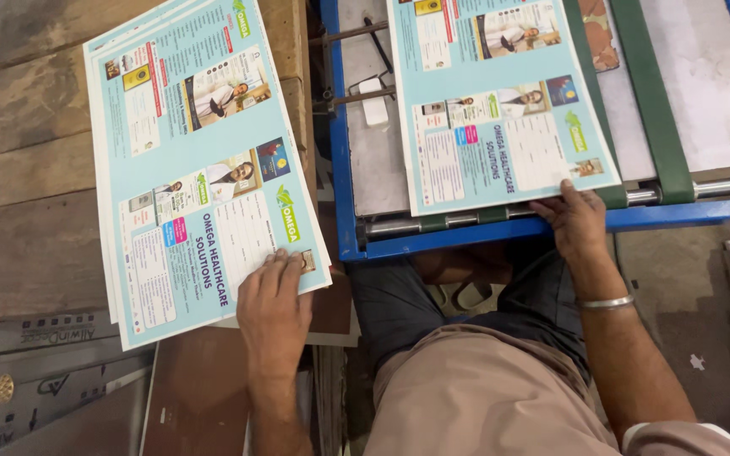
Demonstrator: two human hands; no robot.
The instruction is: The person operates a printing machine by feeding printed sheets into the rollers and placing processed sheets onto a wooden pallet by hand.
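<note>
Head view: 2 hands, 1 stack of pale-blue printed sheets (196, 160), 1 separate printed sheet (500, 101). Left hand (274, 308), fingers flat & spread, presses the stack's near-right corner; stack lies on wooden planks (31, 127), reaching past their near edge. Right hand (576, 221), fingers extended, tips on the single sheet's near edge; no grip seen. That sheet lies on the blue-framed machine bed (344, 169), near a metal roller (724, 186) & green belt (648, 93). Boards (44, 388) lie lower left.

Two hands (274, 308), two printed sheets (500, 101)
</note>
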